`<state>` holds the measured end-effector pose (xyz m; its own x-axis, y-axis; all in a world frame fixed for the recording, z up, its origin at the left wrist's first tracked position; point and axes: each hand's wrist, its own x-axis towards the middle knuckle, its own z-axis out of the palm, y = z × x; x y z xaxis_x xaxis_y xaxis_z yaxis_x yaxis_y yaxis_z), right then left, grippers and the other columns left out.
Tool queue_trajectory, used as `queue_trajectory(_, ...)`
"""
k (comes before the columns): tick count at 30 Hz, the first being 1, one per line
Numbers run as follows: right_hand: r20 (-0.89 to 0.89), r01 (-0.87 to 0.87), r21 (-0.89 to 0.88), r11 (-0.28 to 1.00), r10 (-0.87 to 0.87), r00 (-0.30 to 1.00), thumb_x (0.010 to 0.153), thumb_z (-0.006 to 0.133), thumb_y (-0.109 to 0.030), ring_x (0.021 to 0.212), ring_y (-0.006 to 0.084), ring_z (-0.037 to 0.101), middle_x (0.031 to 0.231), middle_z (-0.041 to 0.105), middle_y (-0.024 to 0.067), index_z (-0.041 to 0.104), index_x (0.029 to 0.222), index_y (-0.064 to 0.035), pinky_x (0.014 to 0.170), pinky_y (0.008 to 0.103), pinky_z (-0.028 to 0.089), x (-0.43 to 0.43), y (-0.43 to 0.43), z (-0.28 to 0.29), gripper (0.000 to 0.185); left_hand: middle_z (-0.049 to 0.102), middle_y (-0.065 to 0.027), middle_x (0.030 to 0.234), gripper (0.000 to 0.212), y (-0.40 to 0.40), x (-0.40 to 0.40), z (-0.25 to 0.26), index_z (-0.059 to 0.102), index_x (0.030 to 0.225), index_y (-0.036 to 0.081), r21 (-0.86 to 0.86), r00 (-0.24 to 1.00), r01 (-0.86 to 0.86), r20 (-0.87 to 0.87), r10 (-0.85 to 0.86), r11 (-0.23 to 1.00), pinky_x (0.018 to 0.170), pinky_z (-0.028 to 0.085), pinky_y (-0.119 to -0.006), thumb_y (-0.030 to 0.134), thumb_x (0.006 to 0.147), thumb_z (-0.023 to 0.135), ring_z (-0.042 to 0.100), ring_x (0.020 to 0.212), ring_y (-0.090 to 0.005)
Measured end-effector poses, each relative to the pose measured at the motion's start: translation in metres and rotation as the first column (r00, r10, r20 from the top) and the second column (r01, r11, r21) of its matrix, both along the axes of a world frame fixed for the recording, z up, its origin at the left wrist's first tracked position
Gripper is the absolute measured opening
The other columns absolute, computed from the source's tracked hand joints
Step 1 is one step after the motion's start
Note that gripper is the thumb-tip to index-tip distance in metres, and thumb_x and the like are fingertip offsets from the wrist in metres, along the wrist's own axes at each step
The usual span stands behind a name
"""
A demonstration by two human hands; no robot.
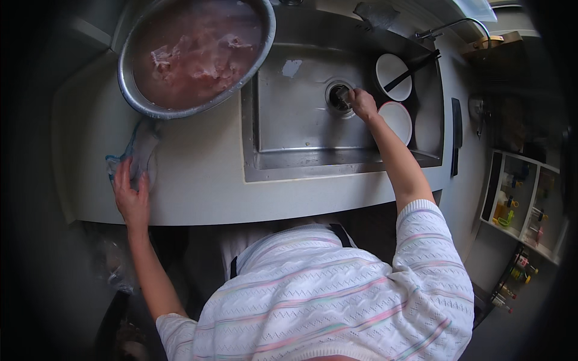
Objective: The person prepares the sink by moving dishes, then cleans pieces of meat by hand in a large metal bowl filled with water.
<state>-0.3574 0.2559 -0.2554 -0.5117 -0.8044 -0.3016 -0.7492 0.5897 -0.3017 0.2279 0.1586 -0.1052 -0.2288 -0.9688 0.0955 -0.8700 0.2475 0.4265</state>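
My left hand rests over a crumpled translucent plastic bag with a blue edge on the pale countertop. Its thumb and fingers are spread, with no clear grip. Down in the stainless steel sink, my right hand pinches a small greyish piece over the round drain; what the piece is cannot be told. Behind the left hand, a large metal basin holds raw meat in cloudy reddish water.
Two white bowls stand at the sink's right side, dark chopsticks across the farther one. A pale scrap sticks to the sink floor. A faucet arches at the back right. Beyond the sink lies a black-handled utensil.
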Motion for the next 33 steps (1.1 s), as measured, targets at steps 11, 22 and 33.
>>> queue_trajectory(11,0.024,-0.333,0.415,0.847,0.355,0.934,0.083,0.051,-0.028,0.105,0.0385,0.054,0.122,0.05,0.0203,0.049,0.119,-0.0082,0.087,0.0444,0.045,-0.005,0.0,-0.037,0.041,0.058,-0.01,0.096,0.026,0.01,-0.091,-0.012,0.066,0.102,0.011,-0.116,1.0,0.024,0.004,-0.023,0.993,0.081,0.043,-0.038,0.014,0.076,0.064,0.051,0.09,-0.03)
queue_trajectory(22,0.046,-0.189,0.059,0.98,0.186,0.981,0.078,0.058,-0.023,0.103,0.0346,0.056,0.117,0.056,0.0194,0.05,0.124,-0.0062,0.089,0.039,0.045,0.031,-0.002,0.008,0.049,0.057,-0.0098,0.078,0.017,0.039,-0.186,0.008,0.063,0.086,0.003,-0.042,0.678,0.527,-0.582,-0.449,0.849,0.067,0.048,-0.034,0.0,0.069,0.062,0.057,0.074,-0.0254)
queue_trajectory(33,0.41,-0.154,-0.069,0.986,0.169,0.896,0.08,0.06,-0.015,0.079,0.0229,0.063,0.103,0.063,0.0122,0.06,0.112,-0.0053,0.075,0.033,0.049,0.14,0.01,0.082,0.034,0.052,-0.0083,0.073,0.019,0.022,-0.109,0.009,0.066,0.085,0.009,-0.085,0.826,0.524,-0.193,-0.53,0.848,0.059,0.046,-0.035,0.006,0.065,0.066,0.055,0.068,-0.0253)
